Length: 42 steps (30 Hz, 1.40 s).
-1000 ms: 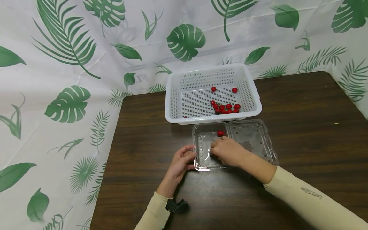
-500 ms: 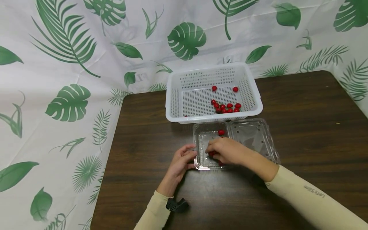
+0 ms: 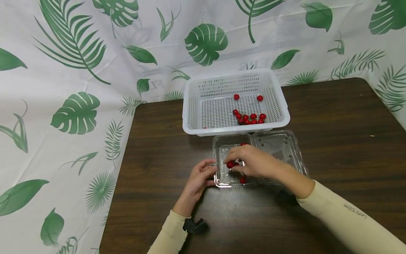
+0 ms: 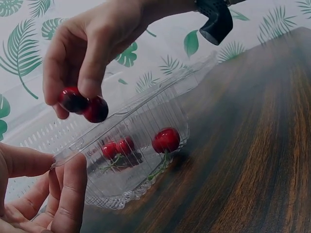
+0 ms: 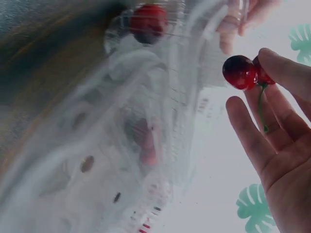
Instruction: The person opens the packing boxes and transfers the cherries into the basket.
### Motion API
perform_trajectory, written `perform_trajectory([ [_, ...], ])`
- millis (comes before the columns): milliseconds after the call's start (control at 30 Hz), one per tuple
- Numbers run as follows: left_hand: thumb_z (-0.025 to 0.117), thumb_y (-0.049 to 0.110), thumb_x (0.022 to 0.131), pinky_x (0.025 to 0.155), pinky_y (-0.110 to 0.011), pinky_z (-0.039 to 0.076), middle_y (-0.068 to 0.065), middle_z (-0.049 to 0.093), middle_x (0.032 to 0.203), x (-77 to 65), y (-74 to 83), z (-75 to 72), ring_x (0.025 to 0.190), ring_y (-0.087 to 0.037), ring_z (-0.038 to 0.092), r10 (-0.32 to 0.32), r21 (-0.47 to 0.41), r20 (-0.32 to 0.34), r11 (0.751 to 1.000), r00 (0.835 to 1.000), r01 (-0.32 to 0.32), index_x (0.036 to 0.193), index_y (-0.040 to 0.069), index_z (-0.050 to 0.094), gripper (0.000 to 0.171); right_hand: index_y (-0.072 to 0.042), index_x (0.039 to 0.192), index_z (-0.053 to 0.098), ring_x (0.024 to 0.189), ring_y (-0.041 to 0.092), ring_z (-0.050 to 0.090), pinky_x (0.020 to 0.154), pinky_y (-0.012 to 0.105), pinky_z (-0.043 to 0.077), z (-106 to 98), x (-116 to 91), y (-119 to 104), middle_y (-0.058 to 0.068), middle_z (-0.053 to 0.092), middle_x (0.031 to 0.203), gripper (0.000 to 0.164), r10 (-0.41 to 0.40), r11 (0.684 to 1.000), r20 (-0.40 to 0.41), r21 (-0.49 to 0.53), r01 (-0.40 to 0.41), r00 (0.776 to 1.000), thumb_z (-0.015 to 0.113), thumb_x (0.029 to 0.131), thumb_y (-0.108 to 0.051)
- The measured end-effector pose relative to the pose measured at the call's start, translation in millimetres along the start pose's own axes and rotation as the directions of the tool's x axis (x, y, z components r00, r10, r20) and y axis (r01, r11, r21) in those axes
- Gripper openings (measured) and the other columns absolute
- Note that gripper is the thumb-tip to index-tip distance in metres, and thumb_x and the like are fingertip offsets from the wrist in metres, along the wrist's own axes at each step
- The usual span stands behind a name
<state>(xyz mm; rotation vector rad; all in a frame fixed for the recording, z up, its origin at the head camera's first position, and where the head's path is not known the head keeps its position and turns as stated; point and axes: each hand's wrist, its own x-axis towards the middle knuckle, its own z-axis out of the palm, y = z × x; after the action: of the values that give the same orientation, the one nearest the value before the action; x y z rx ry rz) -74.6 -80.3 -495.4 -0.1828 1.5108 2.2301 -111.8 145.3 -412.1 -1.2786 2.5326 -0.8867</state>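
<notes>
In the head view my left hand (image 3: 200, 178) pinches the left rim of a clear plastic clamshell container (image 3: 219, 184), thumb and fingers on either side of the edge. My right hand (image 3: 253, 162) is over the container's base and pinches a pair of red cherries (image 3: 230, 164) between thumb and fingers. Seen from the right wrist, a green stem (image 5: 262, 109) hangs from the held cherries. The left wrist view shows them just above the rim. Inside the container, a single cherry (image 4: 166, 140) lies in one corner and a joined pair (image 4: 117, 146) farther back.
A white perforated basket (image 3: 187, 106) stands directly behind the container, holding several red cherries (image 3: 247, 120). The container's clear lid (image 3: 282, 148) lies folded open to the right on the dark wooden table (image 3: 152, 169). A leaf-patterned sheet (image 3: 127, 42) hangs behind.
My right hand has lifted from the container's floor, bringing the pinched cherries into sight. A cherry at the near right corner now shows clear of the hand. My left hand stays on the rim.
</notes>
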Motion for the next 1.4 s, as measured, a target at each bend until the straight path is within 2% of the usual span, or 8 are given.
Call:
perform_trajectory([
  [267, 0.062, 0.003, 0.091, 0.054, -0.027, 0.056, -0.010, 0.063, 0.093, 0.0, 0.2, 0.2, 0.077, -0.017, 0.062, -0.005, 0.002, -0.008, 1.000, 1.000, 0.005, 0.121, -0.003, 0.053, 0.032, -0.013, 0.111, 0.073, 0.094, 0.009, 0.063, 0.077, 0.033, 0.056, -13, 1, -4, -0.003, 0.069, 0.105, 0.029, -0.061, 0.998, -0.105, 0.027, 0.064, 0.993, 0.079, 0.083, -0.010],
  [500, 0.062, 0.003, 0.091, 0.054, -0.028, 0.056, -0.010, 0.062, 0.094, 0.4, 0.4, 0.5, 0.078, -0.018, 0.063, 0.001, 0.008, -0.006, 1.000, 1.000, -0.001, 0.121, -0.003, 0.053, 0.032, -0.016, 0.109, 0.073, 0.092, 0.009, 0.062, 0.074, 0.034, 0.056, -29, 0, -2, -0.008, 0.068, 0.105, 0.030, 0.015, 0.998, -0.200, 0.055, -0.004, 0.980, 0.080, 0.081, -0.007],
  [667, 0.062, 0.002, 0.090, 0.055, -0.028, 0.056, -0.010, 0.062, 0.093, 0.2, 0.4, 0.6, 0.077, -0.018, 0.063, -0.002, 0.002, -0.006, 1.000, 1.000, 0.002, 0.124, -0.006, 0.050, 0.037, -0.015, 0.109, 0.073, 0.093, 0.011, 0.062, 0.076, 0.037, 0.055, -41, -2, 7, -0.006, 0.068, 0.106, 0.033, 0.077, 0.996, -0.281, 0.069, -0.060, 0.957, 0.081, 0.079, -0.004],
  [833, 0.062, 0.002, 0.090, 0.055, -0.028, 0.056, -0.009, 0.063, 0.092, -0.2, 0.6, 1.2, 0.077, -0.017, 0.063, -0.003, 0.001, -0.007, 1.000, 1.000, 0.003, 0.126, -0.009, 0.048, 0.040, -0.010, 0.109, 0.073, 0.093, 0.015, 0.063, 0.078, 0.036, 0.056, -48, -4, 20, -0.002, 0.068, 0.106, 0.032, 0.122, 0.992, -0.390, 0.060, -0.107, 0.913, 0.081, 0.079, -0.002],
  [1033, 0.062, 0.002, 0.090, 0.054, -0.027, 0.056, -0.008, 0.062, 0.091, -0.2, 1.2, 1.3, 0.076, -0.016, 0.062, -0.002, 0.008, -0.006, 1.000, 1.000, 0.002, 0.125, -0.009, 0.048, 0.039, -0.008, 0.111, 0.072, 0.101, 0.021, 0.063, 0.085, 0.042, 0.057, -50, -5, 34, 0.004, 0.067, 0.113, 0.033, 0.242, 0.970, -0.512, 0.124, -0.208, 0.825, 0.079, 0.080, 0.000],
  [1167, 0.063, 0.002, 0.089, 0.054, -0.027, 0.056, -0.007, 0.062, 0.090, -0.4, 0.8, 1.4, 0.076, -0.016, 0.062, -0.010, 0.003, -0.014, 1.000, 1.000, 0.010, 0.124, -0.008, 0.049, 0.039, -0.007, 0.111, 0.073, 0.103, 0.022, 0.062, 0.086, 0.044, 0.056, -52, -5, 42, 0.006, 0.068, 0.112, 0.033, 0.274, 0.961, -0.572, 0.140, -0.237, 0.773, 0.079, 0.079, 0.001],
  [1267, 0.063, 0.002, 0.089, 0.053, -0.027, 0.055, -0.008, 0.062, 0.090, -0.4, 0.3, 1.4, 0.075, -0.016, 0.062, -0.008, 0.000, -0.017, 1.000, 1.000, 0.008, 0.123, -0.006, 0.051, 0.037, -0.006, 0.110, 0.073, 0.098, 0.023, 0.064, 0.085, 0.044, 0.056, -53, -5, 48, 0.007, 0.069, 0.108, 0.032, 0.280, 0.958, -0.604, 0.130, -0.255, 0.746, 0.080, 0.079, 0.001],
  [1400, 0.063, 0.002, 0.090, 0.053, -0.026, 0.055, -0.008, 0.062, 0.090, -0.1, 0.4, 1.4, 0.075, -0.016, 0.062, -0.001, 0.002, -0.012, 1.000, 1.000, 0.001, 0.123, -0.005, 0.052, 0.036, -0.003, 0.109, 0.073, 0.092, 0.025, 0.065, 0.084, 0.045, 0.056, -54, -5, 54, 0.008, 0.069, 0.102, 0.031, 0.289, 0.955, -0.617, 0.131, -0.266, 0.732, 0.079, 0.079, 0.002],
])
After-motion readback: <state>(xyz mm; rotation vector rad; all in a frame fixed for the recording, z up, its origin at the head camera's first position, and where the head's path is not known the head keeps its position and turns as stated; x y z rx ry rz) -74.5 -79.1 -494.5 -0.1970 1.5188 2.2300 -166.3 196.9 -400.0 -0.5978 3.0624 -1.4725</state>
